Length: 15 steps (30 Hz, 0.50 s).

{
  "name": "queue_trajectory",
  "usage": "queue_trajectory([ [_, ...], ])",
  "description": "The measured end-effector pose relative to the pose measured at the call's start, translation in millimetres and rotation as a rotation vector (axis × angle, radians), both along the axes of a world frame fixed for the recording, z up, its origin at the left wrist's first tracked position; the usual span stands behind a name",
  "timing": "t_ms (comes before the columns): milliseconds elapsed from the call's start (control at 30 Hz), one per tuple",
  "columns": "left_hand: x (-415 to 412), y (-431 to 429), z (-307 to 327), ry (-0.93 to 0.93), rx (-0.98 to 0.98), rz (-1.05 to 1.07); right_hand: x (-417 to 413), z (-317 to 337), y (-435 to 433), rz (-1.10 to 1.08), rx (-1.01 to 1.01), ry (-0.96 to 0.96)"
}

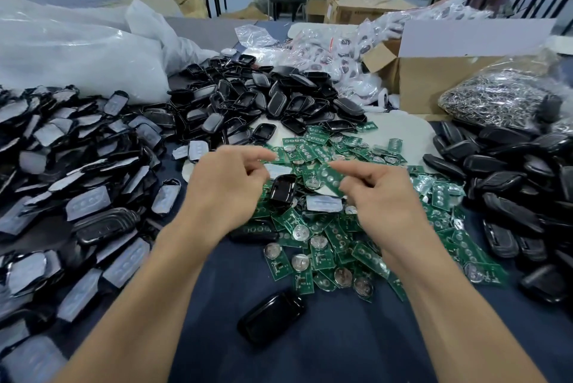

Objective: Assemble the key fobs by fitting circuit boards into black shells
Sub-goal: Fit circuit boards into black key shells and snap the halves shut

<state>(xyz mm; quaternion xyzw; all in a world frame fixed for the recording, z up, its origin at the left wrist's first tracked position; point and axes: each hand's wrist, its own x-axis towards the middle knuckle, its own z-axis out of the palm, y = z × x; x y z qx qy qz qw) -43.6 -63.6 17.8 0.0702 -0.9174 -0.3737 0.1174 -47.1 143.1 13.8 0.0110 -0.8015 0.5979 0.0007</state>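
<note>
My left hand (228,184) hovers over the heap of green circuit boards (328,246), fingers curled and thumb near the index tip. A black shell (282,190) stands tilted just right of those fingers; whether they touch it is unclear. My right hand (383,196) pinches a green circuit board (329,178) between thumb and fingers, a little right of that shell. Another black shell (271,322) lies alone on the dark cloth near me.
Film-backed black parts (71,172) are heaped on the left and empty shells (263,94) at the back. More black shells (514,190) lie on the right. A bag of metal rings (499,97), a cardboard box (434,72) and plastic bags (77,51) stand behind.
</note>
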Motion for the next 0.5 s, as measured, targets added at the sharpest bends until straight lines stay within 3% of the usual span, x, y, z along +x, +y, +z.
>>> queue_trajectory([
  [67, 1.8, 7.7, -1.1, -0.082, -0.246, -0.014, -4.4, 0.9, 6.4, -0.055, -0.08, -0.048],
  [167, -0.1, 13.4, -5.5, -0.145, -0.302, -0.053, -5.7, 4.3, 8.2, -0.064, -0.198, -0.083],
  [333, -7.2, 7.7, -12.8, -0.052, -0.038, 0.029, -4.8, 7.9, 12.2, 0.059, -0.463, -0.19],
  [500, -7.7, 10.1, -10.3, 0.033, 0.326, 0.124, -4.5, 9.0, 12.9, 0.167, -0.515, -0.265],
])
